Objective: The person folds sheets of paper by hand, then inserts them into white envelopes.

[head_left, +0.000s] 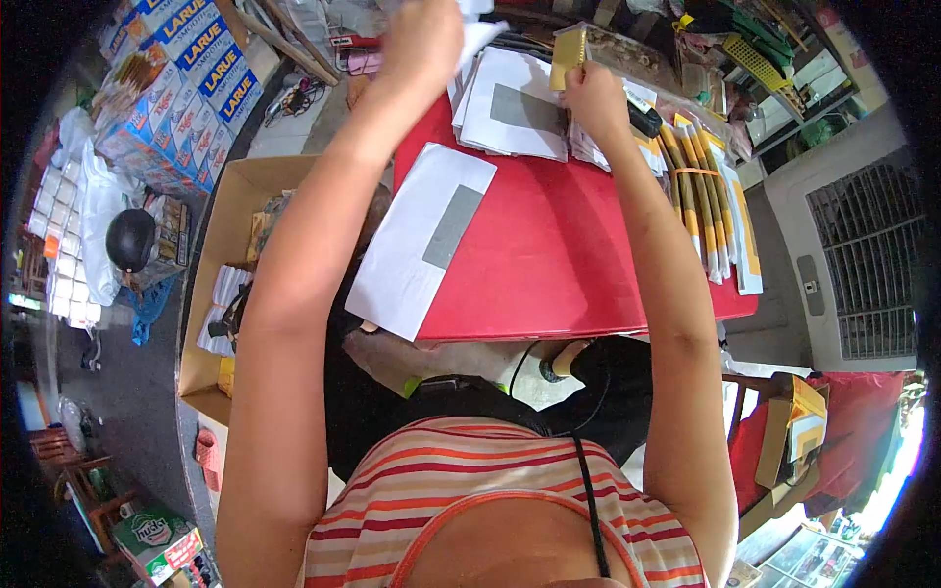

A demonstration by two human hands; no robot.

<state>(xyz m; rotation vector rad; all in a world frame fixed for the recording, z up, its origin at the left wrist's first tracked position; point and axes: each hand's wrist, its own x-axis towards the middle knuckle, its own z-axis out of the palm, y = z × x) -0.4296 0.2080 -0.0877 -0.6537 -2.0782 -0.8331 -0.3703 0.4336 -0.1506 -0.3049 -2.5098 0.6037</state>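
Observation:
At the top of the view, my left hand [421, 44] is raised and smeared by motion. Its fingers look closed on a curled white paper [481, 41]. Between the thumb and fingers of my right hand [596, 98] is a flat gold-coloured piece [568, 57], perhaps a card or scraper. Below and between my hands lies a stack of white envelopes [510, 103] with grey panels. A single white envelope [421, 240] with a grey panel rests slanted at the left edge of the red table [549, 255].
Bundles of yellow-and-white packets [698, 196] tied with an orange band lie at the table's right. A cardboard box [211, 294] stands left, near stacked LARUE cartons [211, 59]. A grey slatted unit [853, 255] is on the right. Clutter fills the table's far side.

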